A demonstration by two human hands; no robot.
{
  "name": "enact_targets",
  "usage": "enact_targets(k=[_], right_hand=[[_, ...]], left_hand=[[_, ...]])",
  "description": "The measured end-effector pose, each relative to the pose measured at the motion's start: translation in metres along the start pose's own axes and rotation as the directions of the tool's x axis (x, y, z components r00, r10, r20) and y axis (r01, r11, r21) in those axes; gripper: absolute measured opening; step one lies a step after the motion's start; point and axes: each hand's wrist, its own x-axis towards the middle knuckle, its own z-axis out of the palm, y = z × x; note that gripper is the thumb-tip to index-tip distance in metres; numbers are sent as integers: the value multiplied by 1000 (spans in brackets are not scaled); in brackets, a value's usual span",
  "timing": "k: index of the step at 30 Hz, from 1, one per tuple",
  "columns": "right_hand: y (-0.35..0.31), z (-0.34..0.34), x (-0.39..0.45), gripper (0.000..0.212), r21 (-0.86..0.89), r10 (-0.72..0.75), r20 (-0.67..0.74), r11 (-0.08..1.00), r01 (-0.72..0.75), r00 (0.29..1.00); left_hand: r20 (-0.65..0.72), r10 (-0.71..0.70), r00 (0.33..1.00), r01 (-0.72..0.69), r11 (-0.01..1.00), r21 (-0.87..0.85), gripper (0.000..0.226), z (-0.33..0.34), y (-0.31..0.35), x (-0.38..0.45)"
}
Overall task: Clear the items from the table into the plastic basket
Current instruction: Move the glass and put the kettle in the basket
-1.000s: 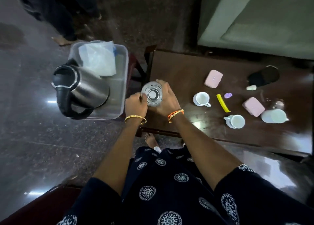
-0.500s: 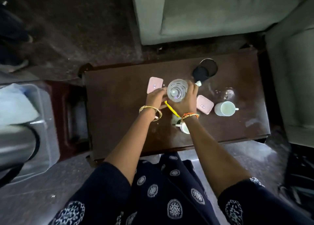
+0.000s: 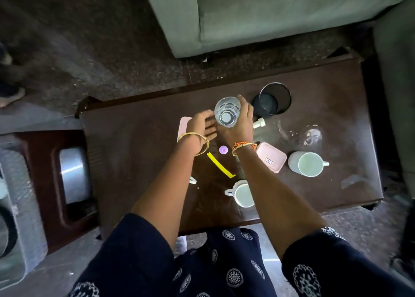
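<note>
— Head view: changed since a second ago?
— Carried away from the plastic basket [image 3: 13,218], back over the table [image 3: 134,162]. Clear glass [image 3: 226,113] gripped in right hand [image 3: 241,126], fingers wrapped round its side. Left hand [image 3: 202,128] off the glass now, fingers loosely spread, holding nothing, above a pink case [image 3: 184,126].
— Meaning for the task?
— Probably gathering more before unloading. Cups, yellow strip [image 3: 221,167] not yet cleared.
— Any writing?
— Small sticker on the other pink box [image 3: 270,159]; too small to read.

A dark wooden worktop [image 3: 125,153] stands on speckled dark stone floor [image 3: 94,56], with a grey-green sofa [image 3: 269,11] beyond its far edge.
</note>
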Motion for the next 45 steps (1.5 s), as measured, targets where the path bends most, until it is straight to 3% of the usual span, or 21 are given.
enact_targets(k=[5,12,14,17,19,21,24,26,28,29,33,36,39,41,45], right_hand=[[10,-1,0,90,-54,-40,5,998,40,999],[-7,-6,-5,100,-107,-11,76,994,19,997],[-24,-8,-14,100,-223,12,64,975,3,998],[-58,-12,-46,77,-238,-86,-114,970,57,990],[-80,-11,-70,47,-131,-244,-217,967,219,945],[-102,-1,-97,22,-58,-350,-226,936,346,909],[-131,25,-140,27,-25,-399,-157,916,400,903],[-149,49,-173,35,3,-353,-42,936,353,935],[-163,73,-203,38,-2,-301,72,953,302,951],[-172,88,-220,39,19,-303,126,953,303,945],[-216,143,-285,39,174,-367,325,929,326,872],[-251,191,-341,31,268,-410,462,910,317,787],[-283,229,-388,36,331,-397,600,913,237,694],[-301,251,-414,33,326,-335,718,936,130,610],[-326,288,-452,15,235,-197,904,970,-57,380]], left_hand=[[28,-17,999,20,995,-100,36,-2,-9,2],[57,48,997,-46,998,-34,36,-19,-11,-1],[25,93,995,-94,995,20,31,-24,-11,-6],[-104,258,961,-247,963,112,17,-40,-19,-22],[-151,355,923,-332,930,154,18,-58,-30,-35],[-180,405,896,-375,909,179,21,-85,-43,-51],[-269,411,871,-399,911,102,22,-137,-65,-76],[-374,409,832,-419,906,60,22,-182,-81,-96],[-518,424,743,-470,881,46,21,-229,-98,-118],[-607,433,666,-514,856,47,21,-255,-109,-131],[-829,496,257,-625,740,248,15,-343,-148,-179],[-923,383,-25,-670,679,300,12,-408,-174,-206],[-962,196,-192,-679,681,274,22,-463,-191,-222],[-982,69,-177,-712,679,176,30,-494,-195,-228],[-987,-103,125,-799,579,-162,24,-536,-193,-230]])
